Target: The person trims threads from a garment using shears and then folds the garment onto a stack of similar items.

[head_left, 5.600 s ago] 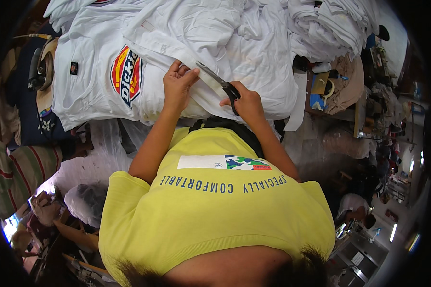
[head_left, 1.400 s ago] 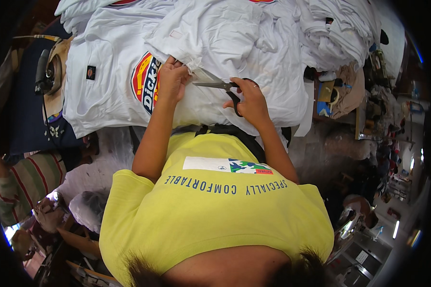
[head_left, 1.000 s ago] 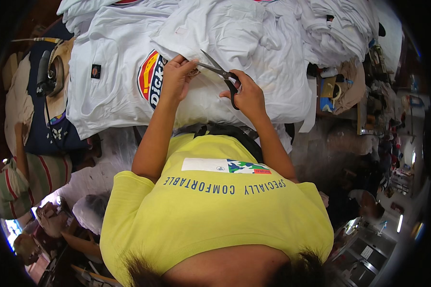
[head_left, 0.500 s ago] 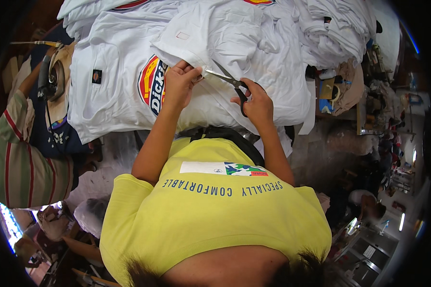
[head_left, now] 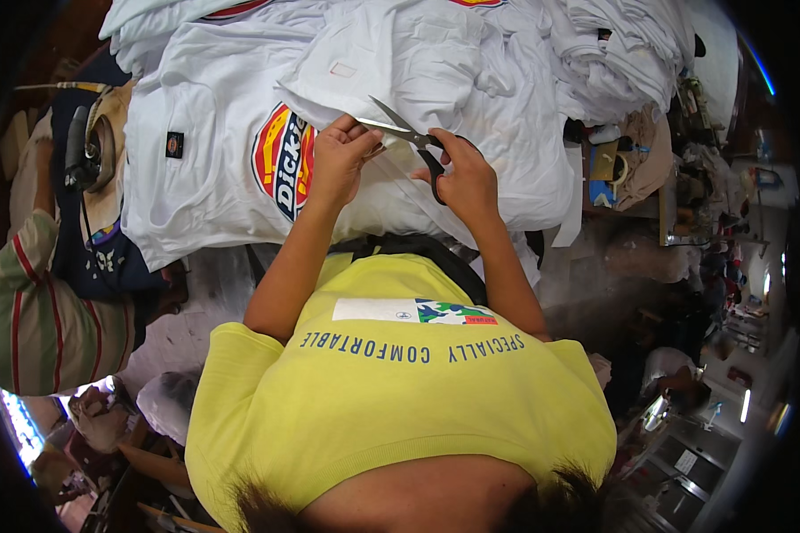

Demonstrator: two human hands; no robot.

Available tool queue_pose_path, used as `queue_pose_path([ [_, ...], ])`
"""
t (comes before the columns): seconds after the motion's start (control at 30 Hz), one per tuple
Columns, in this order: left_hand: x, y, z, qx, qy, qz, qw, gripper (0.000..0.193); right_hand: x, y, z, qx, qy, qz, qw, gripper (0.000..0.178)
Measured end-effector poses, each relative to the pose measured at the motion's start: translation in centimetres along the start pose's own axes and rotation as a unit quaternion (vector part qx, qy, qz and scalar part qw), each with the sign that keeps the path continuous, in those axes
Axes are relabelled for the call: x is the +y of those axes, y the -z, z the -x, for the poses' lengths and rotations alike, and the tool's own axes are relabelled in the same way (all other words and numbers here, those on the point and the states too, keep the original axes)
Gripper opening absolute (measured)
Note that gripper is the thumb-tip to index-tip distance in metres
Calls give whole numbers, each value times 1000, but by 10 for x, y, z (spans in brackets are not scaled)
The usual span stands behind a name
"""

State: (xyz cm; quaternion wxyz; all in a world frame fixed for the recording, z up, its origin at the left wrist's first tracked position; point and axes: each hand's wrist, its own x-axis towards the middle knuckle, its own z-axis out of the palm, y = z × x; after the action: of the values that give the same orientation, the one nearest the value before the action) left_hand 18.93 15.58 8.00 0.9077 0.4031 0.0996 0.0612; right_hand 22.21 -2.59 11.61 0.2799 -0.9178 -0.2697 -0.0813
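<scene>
My left hand pinches the edge of a white T-shirt, whose bunched cloth has a small red-outlined rectangle on it. My right hand holds dark-handled scissors with the blades apart. Their tips reach up to my left fingertips, at the cloth edge. Whether the blades touch the cloth or a thread there, I cannot tell. Underneath both hands lies another white T-shirt, spread flat, with a black neck label and a large red, yellow and blue print.
More white shirts are heaped at the far right. On the left an iron stands on a board beside a person in a striped shirt. A tape roll sits among items right of the pile.
My right hand and the scissors have moved left and slightly away from me, bringing the blades to my left fingertips. My left hand has hardly moved. The striped-sleeved arm beside the iron has shifted down.
</scene>
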Motion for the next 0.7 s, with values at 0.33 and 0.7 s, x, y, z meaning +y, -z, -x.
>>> queue_pose_path([
  [0.33,3,-5,4,7,-4,0,1000,26,-8,3,-3,-79,-54,4,995,53],
  [0.7,-2,26,-19,4,-26,50,998,32,-4,-3,7,-78,-61,-31,995,34],
])
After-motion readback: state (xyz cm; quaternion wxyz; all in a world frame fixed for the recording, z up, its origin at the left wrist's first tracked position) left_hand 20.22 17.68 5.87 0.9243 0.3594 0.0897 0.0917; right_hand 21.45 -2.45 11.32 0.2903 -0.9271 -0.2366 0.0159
